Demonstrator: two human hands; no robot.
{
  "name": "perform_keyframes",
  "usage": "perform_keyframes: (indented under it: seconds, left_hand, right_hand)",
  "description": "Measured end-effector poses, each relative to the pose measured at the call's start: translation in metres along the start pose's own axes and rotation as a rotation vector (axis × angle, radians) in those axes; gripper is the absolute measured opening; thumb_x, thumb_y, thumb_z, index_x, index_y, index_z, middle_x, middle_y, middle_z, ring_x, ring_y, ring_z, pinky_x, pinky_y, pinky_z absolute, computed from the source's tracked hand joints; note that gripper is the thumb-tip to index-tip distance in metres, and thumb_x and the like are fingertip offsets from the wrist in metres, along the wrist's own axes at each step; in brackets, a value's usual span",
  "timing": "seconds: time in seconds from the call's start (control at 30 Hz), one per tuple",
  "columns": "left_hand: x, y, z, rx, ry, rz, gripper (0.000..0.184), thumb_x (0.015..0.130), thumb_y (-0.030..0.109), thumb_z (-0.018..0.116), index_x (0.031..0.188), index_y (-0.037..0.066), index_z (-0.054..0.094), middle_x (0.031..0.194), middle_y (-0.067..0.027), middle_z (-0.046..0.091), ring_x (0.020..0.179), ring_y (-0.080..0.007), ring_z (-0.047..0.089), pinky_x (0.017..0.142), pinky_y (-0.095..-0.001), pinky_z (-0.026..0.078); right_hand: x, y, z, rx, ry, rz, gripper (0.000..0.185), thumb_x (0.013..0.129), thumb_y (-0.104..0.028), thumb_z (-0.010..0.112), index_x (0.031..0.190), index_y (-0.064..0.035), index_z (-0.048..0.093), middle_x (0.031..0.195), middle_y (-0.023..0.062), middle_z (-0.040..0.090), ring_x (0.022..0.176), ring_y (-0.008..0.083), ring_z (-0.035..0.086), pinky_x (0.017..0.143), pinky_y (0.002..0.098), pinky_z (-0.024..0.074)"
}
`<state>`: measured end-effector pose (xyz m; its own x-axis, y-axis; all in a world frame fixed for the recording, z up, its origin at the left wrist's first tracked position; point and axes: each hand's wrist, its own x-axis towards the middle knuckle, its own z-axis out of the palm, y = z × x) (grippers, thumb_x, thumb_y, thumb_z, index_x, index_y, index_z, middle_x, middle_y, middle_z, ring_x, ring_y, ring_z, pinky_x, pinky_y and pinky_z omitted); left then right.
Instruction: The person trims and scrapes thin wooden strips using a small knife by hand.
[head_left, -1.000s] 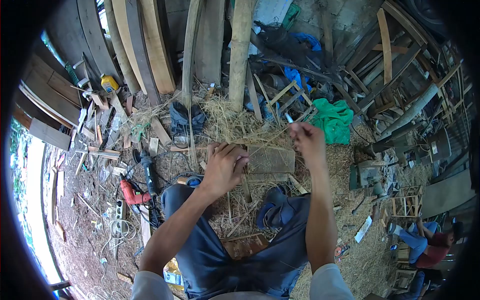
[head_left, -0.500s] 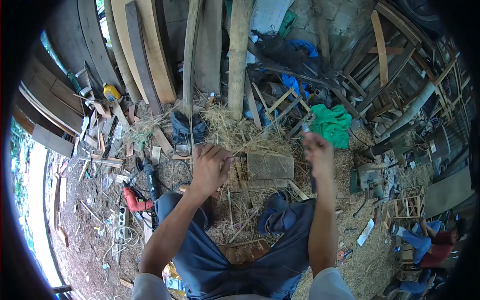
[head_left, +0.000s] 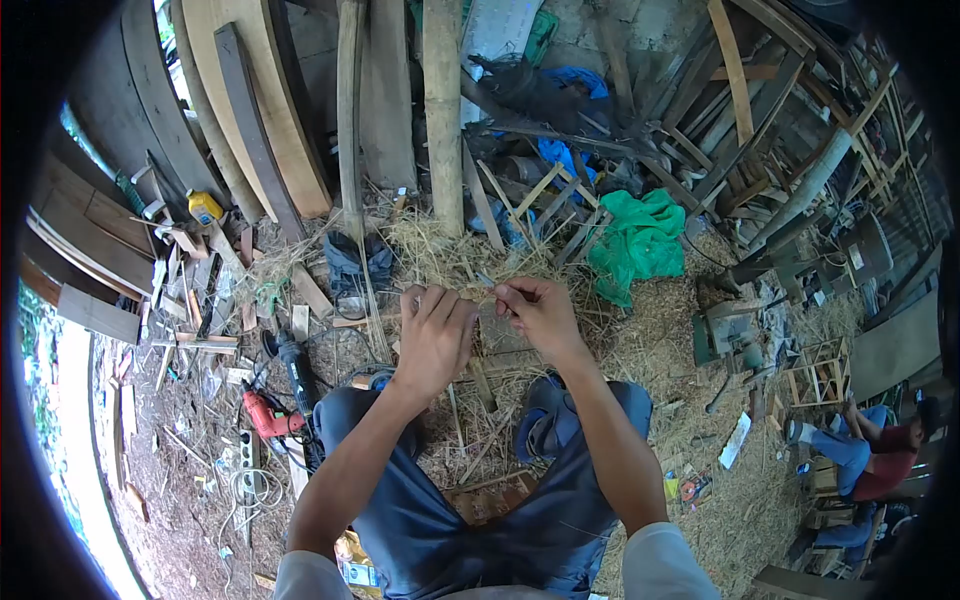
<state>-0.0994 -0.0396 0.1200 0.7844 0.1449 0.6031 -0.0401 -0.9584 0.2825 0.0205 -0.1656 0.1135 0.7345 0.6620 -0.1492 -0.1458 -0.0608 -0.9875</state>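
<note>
My left hand (head_left: 437,342) is raised over the ground between my knees, its fingers curled. Whatever lies inside its grip is hidden or too thin to make out. Close by on the right, my right hand (head_left: 545,322) is closed round a small knife (head_left: 486,281), whose pale metal tip points up and left toward my left hand. The hands are a short gap apart. Thin pale strips (head_left: 373,310) stand out just left of my left hand. Beneath the hands, a flat wooden board (head_left: 508,338) is largely covered from view.
Shavings and straw cover the ground. Left are a red power drill (head_left: 270,415), an angle grinder (head_left: 295,365) and a power strip (head_left: 248,465). Green netting (head_left: 640,240) lies right, near a machine (head_left: 735,325). Planks (head_left: 260,110) lean behind. Another person (head_left: 880,455) sits far right.
My right hand has swung left with the knife, coming in close to my left hand. My left hand stays curled in much the same place. The view has shifted slightly.
</note>
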Motion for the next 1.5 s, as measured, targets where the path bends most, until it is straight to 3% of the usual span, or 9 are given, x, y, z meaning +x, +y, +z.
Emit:
perform_keyframes:
  seconds: [0.23,0.37,0.57,0.8,0.97,1.17,1.37,1.47,1.5]
  left_hand:
    - [-0.012,-0.006,-0.007,0.021,-0.015,-0.024,0.010,0.074,0.005,0.064,0.084,0.007,0.061,0.078,-0.0059,0.052,0.086,-0.0241,0.051,0.088,-0.0427,0.033]
    - [-0.014,-0.007,-0.010,0.011,-0.030,-0.005,0.009,0.074,0.005,0.064,0.083,0.007,0.062,0.081,-0.0057,0.054,0.088,-0.0240,0.052,0.088,-0.0427,0.033]
    - [-0.026,-0.021,-0.018,0.001,-0.052,-0.057,0.009,0.075,0.006,0.065,0.083,0.008,0.063,0.084,-0.0049,0.059,0.088,-0.0235,0.054,0.087,-0.0417,0.033]
    - [-0.012,-0.021,-0.004,-0.066,-0.013,-0.200,0.006,0.076,0.009,0.066,0.082,0.008,0.065,0.080,-0.0059,0.062,0.084,-0.0244,0.056,0.084,-0.0386,0.033]
    - [-0.004,-0.017,0.013,-0.107,0.013,-0.172,0.004,0.078,0.008,0.063,0.082,0.007,0.063,0.078,-0.0081,0.060,0.082,-0.0267,0.055,0.082,-0.0407,0.033]
    - [0.002,0.003,0.024,-0.252,-0.059,-0.094,0.006,0.076,0.008,0.065,0.082,0.007,0.064,0.079,-0.0068,0.062,0.080,-0.0261,0.056,0.080,-0.0379,0.035]
    - [0.006,0.010,0.015,-0.198,-0.020,-0.039,0.006,0.077,0.006,0.064,0.084,0.006,0.063,0.079,-0.0067,0.061,0.081,-0.0267,0.056,0.081,-0.0381,0.034]
    - [-0.003,0.018,0.011,-0.126,-0.036,-0.038,0.006,0.078,0.006,0.064,0.084,0.007,0.063,0.082,-0.0074,0.062,0.082,-0.0272,0.056,0.082,-0.0399,0.034]
    - [-0.010,0.020,0.008,-0.128,-0.068,-0.066,0.005,0.078,0.007,0.064,0.083,0.007,0.063,0.082,-0.0072,0.062,0.083,-0.0269,0.056,0.083,-0.0410,0.033]
  right_hand:
    - [0.015,-0.011,-0.031,-0.121,0.204,-0.152,0.020,0.088,-0.019,0.063,0.085,0.0010,0.066,0.065,-0.0014,0.058,0.051,0.0031,0.044,0.045,0.0200,0.0327]
    - [0.023,-0.007,-0.048,0.053,0.227,-0.163,0.018,0.089,-0.018,0.063,0.086,-0.0003,0.066,0.067,-0.0003,0.057,0.051,0.0032,0.042,0.043,0.0191,0.0296]
    - [0.029,-0.015,-0.110,0.113,0.491,-0.195,0.016,0.089,-0.017,0.062,0.094,-0.0021,0.066,0.068,-0.0003,0.056,0.048,0.0028,0.039,0.040,0.0182,0.0266]
    - [-0.007,-0.016,-0.038,0.054,0.094,-0.061,0.021,0.089,-0.018,0.061,0.100,0.0004,0.064,0.069,-0.0004,0.056,0.049,0.0014,0.037,0.042,0.0171,0.0271]
    - [-0.017,-0.016,-0.011,-0.314,-0.283,-0.049,0.021,0.091,-0.017,0.058,0.101,0.0001,0.064,0.071,0.0010,0.059,0.053,0.0031,0.044,0.046,0.0181,0.0331]
    - [-0.020,-0.009,-0.019,-0.202,0.079,-0.177,0.020,0.090,-0.018,0.059,0.098,0.0001,0.065,0.070,0.0006,0.060,0.055,0.0038,0.047,0.048,0.0201,0.0353]
    - [-0.010,-0.003,-0.027,-0.022,0.042,-0.099,0.021,0.087,-0.016,0.062,0.081,0.0028,0.067,0.065,0.0031,0.061,0.052,0.0065,0.049,0.050,0.0227,0.0391]
    - [-0.008,0.010,-0.033,-0.050,0.042,-0.138,0.022,0.086,-0.017,0.062,0.078,0.0019,0.068,0.062,0.0029,0.060,0.052,0.0057,0.049,0.048,0.0226,0.0379]
    - [0.000,0.020,-0.039,-0.129,0.173,-0.264,0.021,0.087,-0.017,0.062,0.078,0.0016,0.068,0.061,0.0026,0.060,0.052,0.0053,0.049,0.046,0.0223,0.0367]
